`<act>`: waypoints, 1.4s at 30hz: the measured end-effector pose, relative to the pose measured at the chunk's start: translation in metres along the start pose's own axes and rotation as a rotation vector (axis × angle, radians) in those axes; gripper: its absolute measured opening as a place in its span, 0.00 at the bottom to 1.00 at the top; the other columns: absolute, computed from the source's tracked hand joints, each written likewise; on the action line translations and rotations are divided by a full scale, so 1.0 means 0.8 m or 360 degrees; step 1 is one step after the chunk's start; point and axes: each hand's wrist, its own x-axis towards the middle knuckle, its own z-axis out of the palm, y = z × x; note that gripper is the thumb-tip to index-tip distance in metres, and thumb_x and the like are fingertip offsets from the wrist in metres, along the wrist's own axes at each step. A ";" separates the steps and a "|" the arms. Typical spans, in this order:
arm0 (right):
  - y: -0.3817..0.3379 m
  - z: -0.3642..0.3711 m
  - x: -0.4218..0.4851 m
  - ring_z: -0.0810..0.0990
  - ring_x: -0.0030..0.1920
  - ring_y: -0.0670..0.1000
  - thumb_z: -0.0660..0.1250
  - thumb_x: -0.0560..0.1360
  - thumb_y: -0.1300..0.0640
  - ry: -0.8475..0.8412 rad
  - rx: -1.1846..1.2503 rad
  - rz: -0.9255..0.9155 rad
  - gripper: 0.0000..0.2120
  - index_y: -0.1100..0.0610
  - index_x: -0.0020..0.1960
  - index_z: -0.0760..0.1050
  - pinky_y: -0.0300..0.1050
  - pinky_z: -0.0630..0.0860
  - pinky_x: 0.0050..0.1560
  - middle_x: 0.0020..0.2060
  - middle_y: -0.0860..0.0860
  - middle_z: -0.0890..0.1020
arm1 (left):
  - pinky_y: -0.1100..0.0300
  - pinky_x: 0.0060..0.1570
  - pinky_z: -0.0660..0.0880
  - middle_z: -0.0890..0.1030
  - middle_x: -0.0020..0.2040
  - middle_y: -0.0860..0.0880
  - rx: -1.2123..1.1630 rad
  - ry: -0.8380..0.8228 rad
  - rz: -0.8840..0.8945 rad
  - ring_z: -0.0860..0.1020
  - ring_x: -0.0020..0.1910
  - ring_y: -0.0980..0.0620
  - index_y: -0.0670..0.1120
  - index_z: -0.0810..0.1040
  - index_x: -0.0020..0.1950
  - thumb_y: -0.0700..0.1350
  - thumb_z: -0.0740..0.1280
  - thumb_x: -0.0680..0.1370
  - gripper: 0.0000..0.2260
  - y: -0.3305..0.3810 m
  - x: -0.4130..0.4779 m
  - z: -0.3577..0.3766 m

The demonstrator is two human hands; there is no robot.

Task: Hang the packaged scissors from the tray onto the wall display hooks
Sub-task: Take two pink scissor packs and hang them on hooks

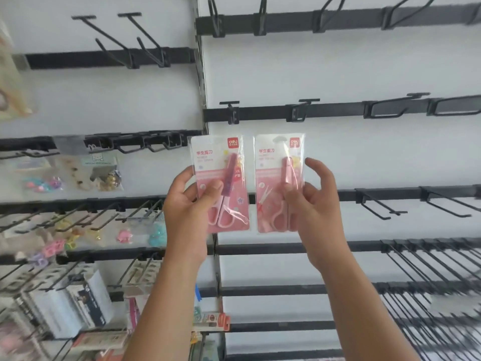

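Observation:
Two pink scissors packs are held up side by side in front of the white wall. My left hand (191, 204) grips the left scissors pack (221, 162) by its lower half, thumb across the front. My right hand (312, 199) pinches the right scissors pack (276, 162) at its middle. Both packs are upright, their tops a short way below two bare black hooks, the left hook (229, 106) and the right hook (305, 104), on a black rail (263, 113). The tray is out of view.
Black rails with bare hooks cover the right panel (390, 157). Long wire hooks (429, 272) crowd the lower right. The left panel holds hanging bags of small colourful trinkets (104, 175) and stacked packaged goods (65, 311) at lower left.

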 end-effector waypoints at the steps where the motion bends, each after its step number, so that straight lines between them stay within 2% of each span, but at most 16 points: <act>1: -0.003 -0.001 0.005 0.84 0.39 0.54 0.67 0.82 0.57 0.0020 0.0002 -0.0018 0.23 0.44 0.73 0.65 0.41 0.78 0.32 0.47 0.64 0.85 | 0.52 0.47 0.82 0.89 0.48 0.51 -0.0008 0.0006 0.0012 0.87 0.47 0.51 0.55 0.77 0.59 0.37 0.74 0.75 0.18 0.001 0.006 0.004; 4: -0.007 -0.004 0.019 0.84 0.40 0.56 0.66 0.82 0.58 0.0085 0.0002 -0.0039 0.21 0.44 0.72 0.67 0.41 0.77 0.30 0.48 0.64 0.85 | 0.55 0.43 0.82 0.89 0.48 0.49 -0.0021 0.0040 0.0053 0.87 0.47 0.49 0.54 0.76 0.62 0.37 0.75 0.74 0.21 -0.002 0.022 0.016; 6: -0.009 -0.006 0.027 0.85 0.44 0.62 0.67 0.82 0.58 0.0139 0.0006 -0.0051 0.21 0.44 0.71 0.68 0.48 0.81 0.33 0.49 0.63 0.85 | 0.57 0.40 0.81 0.89 0.46 0.50 -0.0016 0.0059 0.0079 0.87 0.45 0.51 0.55 0.76 0.60 0.36 0.75 0.74 0.20 -0.005 0.032 0.024; 8: -0.010 -0.007 0.033 0.86 0.48 0.63 0.67 0.81 0.59 0.0191 0.0022 -0.0058 0.21 0.43 0.70 0.69 0.59 0.85 0.40 0.49 0.61 0.85 | 0.56 0.41 0.82 0.89 0.44 0.51 -0.0002 0.0074 0.0098 0.86 0.42 0.53 0.54 0.76 0.60 0.36 0.74 0.74 0.20 -0.007 0.041 0.032; 11: -0.008 -0.009 0.041 0.86 0.51 0.62 0.68 0.81 0.59 0.0232 -0.0005 -0.0055 0.21 0.42 0.70 0.70 0.67 0.82 0.46 0.49 0.60 0.86 | 0.55 0.43 0.83 0.89 0.44 0.50 0.0013 0.0078 0.0135 0.86 0.41 0.53 0.50 0.75 0.64 0.35 0.74 0.75 0.20 -0.012 0.055 0.043; 14: -0.004 -0.012 0.048 0.86 0.47 0.63 0.68 0.81 0.59 0.0240 -0.0018 -0.0052 0.21 0.42 0.70 0.71 0.72 0.80 0.46 0.48 0.60 0.86 | 0.58 0.42 0.82 0.88 0.46 0.49 0.0085 0.0123 0.0241 0.87 0.42 0.55 0.48 0.76 0.65 0.36 0.74 0.75 0.20 -0.016 0.069 0.052; 17: 0.000 -0.014 0.053 0.84 0.42 0.58 0.68 0.81 0.59 0.0223 -0.0053 -0.0055 0.21 0.42 0.70 0.71 0.74 0.80 0.45 0.47 0.58 0.87 | 0.58 0.46 0.82 0.88 0.47 0.51 0.0107 0.0192 0.0308 0.87 0.45 0.55 0.47 0.78 0.64 0.37 0.74 0.75 0.19 -0.022 0.079 0.056; 21: 0.007 -0.019 0.059 0.85 0.44 0.59 0.69 0.81 0.58 0.0215 -0.0082 -0.0068 0.20 0.42 0.69 0.71 0.73 0.81 0.46 0.47 0.57 0.87 | 0.52 0.56 0.82 0.87 0.54 0.47 0.0128 0.0285 0.0337 0.86 0.53 0.51 0.58 0.79 0.57 0.41 0.75 0.74 0.16 -0.036 0.085 0.057; 23: 0.010 -0.022 0.061 0.86 0.46 0.61 0.69 0.81 0.57 0.0212 -0.0087 -0.0067 0.20 0.42 0.69 0.72 0.73 0.81 0.45 0.46 0.57 0.87 | 0.49 0.58 0.81 0.86 0.56 0.47 0.0129 0.0306 0.0319 0.85 0.56 0.49 0.60 0.80 0.55 0.43 0.76 0.74 0.15 -0.041 0.087 0.056; 27: 0.012 -0.027 0.065 0.85 0.51 0.65 0.68 0.80 0.58 0.0225 -0.0074 -0.0053 0.20 0.40 0.68 0.72 0.74 0.80 0.43 0.46 0.57 0.87 | 0.49 0.57 0.81 0.86 0.55 0.48 0.0167 0.0342 0.0306 0.85 0.55 0.50 0.62 0.79 0.53 0.44 0.76 0.74 0.15 -0.044 0.090 0.058; 32: 0.004 -0.032 0.077 0.86 0.47 0.60 0.67 0.81 0.60 0.0238 -0.0075 -0.0084 0.20 0.42 0.68 0.73 0.70 0.82 0.49 0.45 0.56 0.87 | 0.57 0.48 0.81 0.87 0.52 0.46 0.0182 0.0381 0.0316 0.86 0.50 0.50 0.60 0.79 0.53 0.41 0.75 0.74 0.15 -0.044 0.095 0.065; 35: -0.001 -0.035 0.086 0.86 0.45 0.60 0.67 0.81 0.59 0.0231 -0.0086 -0.0113 0.19 0.39 0.65 0.74 0.71 0.82 0.48 0.42 0.53 0.86 | 0.55 0.49 0.83 0.87 0.50 0.49 0.0119 0.0423 0.0285 0.87 0.49 0.51 0.58 0.81 0.51 0.40 0.74 0.75 0.13 -0.039 0.092 0.063; 39: -0.003 -0.040 0.089 0.85 0.50 0.65 0.67 0.80 0.60 0.0255 -0.0090 -0.0121 0.19 0.38 0.62 0.75 0.71 0.82 0.48 0.44 0.58 0.86 | 0.51 0.49 0.83 0.88 0.48 0.50 0.0120 0.0456 0.0283 0.87 0.47 0.51 0.57 0.81 0.49 0.40 0.73 0.75 0.11 -0.035 0.095 0.057; 42: -0.005 -0.042 0.091 0.85 0.43 0.60 0.66 0.81 0.61 0.0284 -0.0083 -0.0106 0.19 0.42 0.66 0.74 0.69 0.83 0.47 0.47 0.61 0.85 | 0.47 0.51 0.83 0.87 0.49 0.50 0.0262 0.0403 0.0251 0.87 0.48 0.50 0.58 0.80 0.51 0.42 0.72 0.75 0.11 -0.042 0.099 0.060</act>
